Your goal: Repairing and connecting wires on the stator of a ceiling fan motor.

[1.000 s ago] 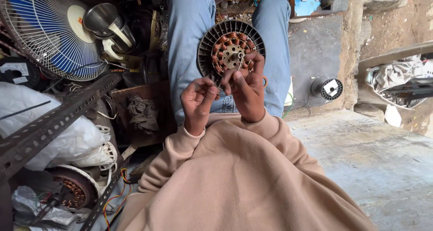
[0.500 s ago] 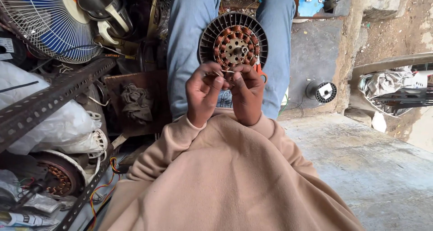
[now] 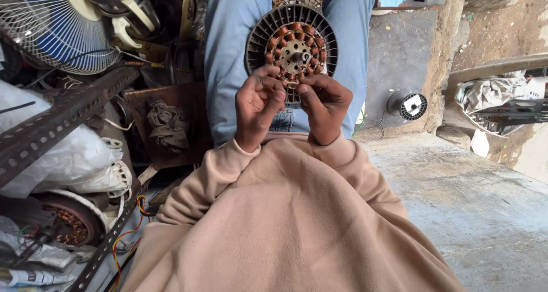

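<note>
Resting on the lap between the blue-jeaned legs [image 3: 234,52], a round fan motor stator [image 3: 292,41] with copper coils is seen, its lower edge met by both hands. The left hand [image 3: 258,106] and right hand [image 3: 324,105] are curled, fingertips pinched close together at the coils; what is pinched cannot be told. A fan guard [image 3: 51,29] is seen at far left, a wire spool [image 3: 409,105] at right.

Round motor stator [image 3: 292,44]: dark ribbed outer ring, matt; glossy copper wire coils around a dull grey metal core. Beige sweater sleeves [image 3: 297,212]: soft matt knit cloth. Blue jeans [image 3: 231,41]: woven denim. Perforated angle bar [image 3: 57,121]: rusty, rough metal. Fan guard [image 3: 45,24]: thin wire grille. Concrete floor [image 3: 474,212]: rough, dusty grey.
</note>
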